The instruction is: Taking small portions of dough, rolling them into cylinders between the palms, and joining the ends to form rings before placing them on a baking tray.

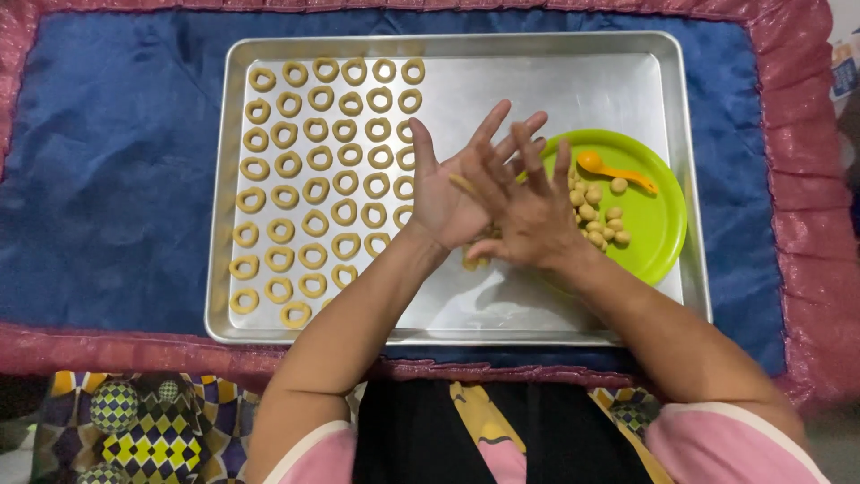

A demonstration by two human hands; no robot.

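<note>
Both hands are open and flat, fingers spread, the right hand [528, 211] laid across the palm of the left hand [448, 193] with a thin roll of dough [465, 185] pressed between them. The roll's long axis runs slantwise across the left palm, under the right fingers. To the left of the hands, dough rings [313, 161] fill the metal tray [555, 81] in six columns, roughly fifty in all. Just right of the hands sits a green plate [654, 224] with about a dozen small dough balls [596, 220] and one orange spoon [614, 168].
</note>
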